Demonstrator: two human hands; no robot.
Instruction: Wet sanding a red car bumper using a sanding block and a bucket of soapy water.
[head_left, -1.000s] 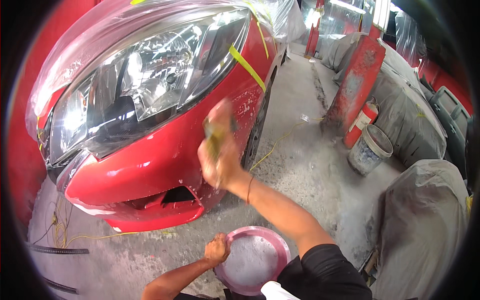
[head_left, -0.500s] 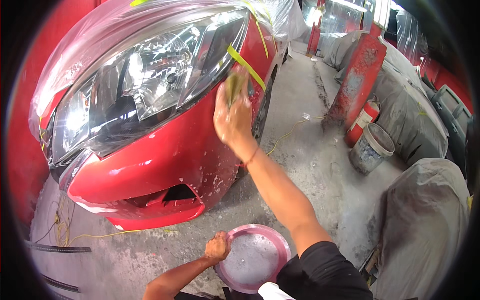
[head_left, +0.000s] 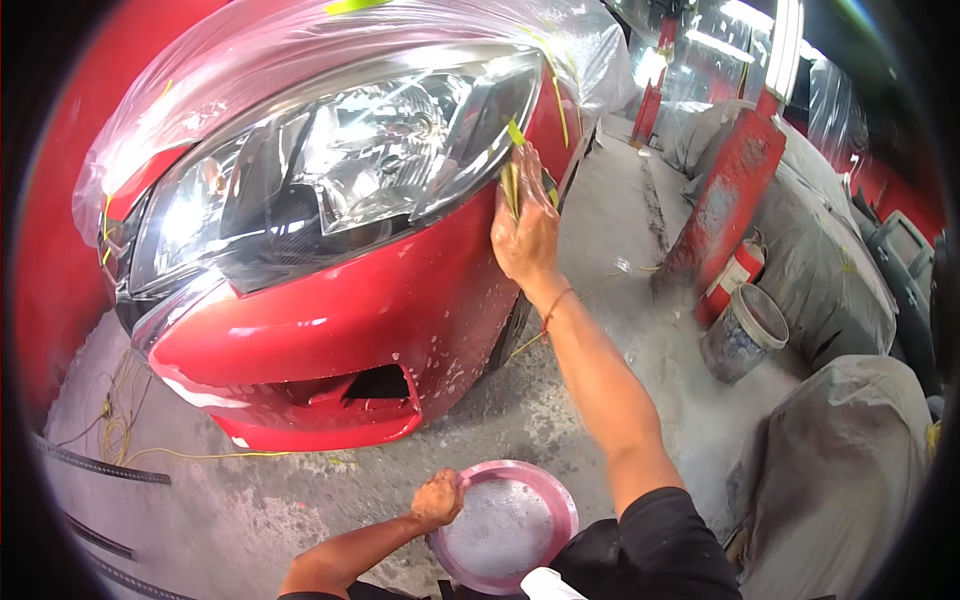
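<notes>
My right hand (head_left: pixel 527 228) is raised against the corner of a red car bumper (head_left: pixel 400 280), just below the clear headlight (head_left: pixel 340 150). Its fingers are closed around a thin olive-yellow pad (head_left: pixel 512 188), pressed to the painted edge. Yellow-green masking tape (head_left: pixel 515 132) shows right above the fingertips. Low in the view, my left hand (head_left: pixel 438 497) grips the rim of a round pink basin (head_left: pixel 562 505) with cloudy, sudsy water (head_left: pixel 500 525) in it. Pale specks and drips dot the bumper under my right hand.
Clear plastic sheeting (head_left: pixel 250 80) covers the car above the headlight. To the right stand a red pillar (head_left: pixel 725 195), a fire extinguisher (head_left: pixel 732 275), a stained bucket (head_left: pixel 745 335) and a draped object (head_left: pixel 840 460). A yellow cord (head_left: pixel 200 455) and black strips (head_left: pixel 100 465) lie on the left.
My right hand with the pad appears farther right in the view, still at the bumper's corner, and the fingers are less blurred. The whole scene has shifted slightly. My left hand stays on the basin.
</notes>
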